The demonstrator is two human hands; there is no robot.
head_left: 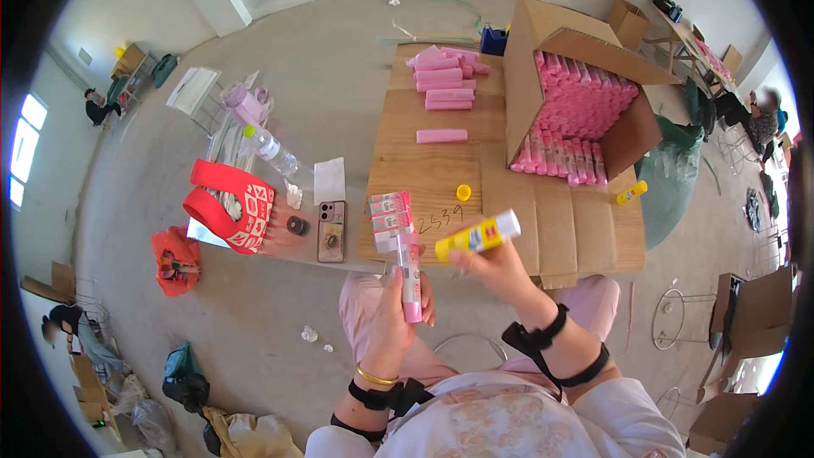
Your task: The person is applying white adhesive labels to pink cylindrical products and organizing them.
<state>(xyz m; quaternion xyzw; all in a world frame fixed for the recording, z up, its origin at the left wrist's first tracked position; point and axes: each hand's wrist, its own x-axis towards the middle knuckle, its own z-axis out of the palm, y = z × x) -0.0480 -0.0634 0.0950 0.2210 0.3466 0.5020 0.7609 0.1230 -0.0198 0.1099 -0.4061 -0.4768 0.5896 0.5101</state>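
My left hand [390,315] is closed around a slim pink tube [410,284] with a printed, partly clear middle, held upright over the table's near edge. In my right hand [498,270] is a yellow glue stick [476,236], tilted, its white end pointing up and right. A round yellow cap [464,192] lies on the wooden table [424,165] just beyond it. Beside the pink tube, a small stack of pink-and-white printed pieces [390,214] sits at the table's left edge; the tube's upper end overlaps it in view.
A cardboard box [524,102] at the right opens toward me, packed with pink tubes [585,93]. Pink rolls [441,80] lie at the far left of the tabletop. Another yellow glue stick [632,192] rests right. Leftward are a phone [331,233], red bag [229,208] and bottle [270,148].
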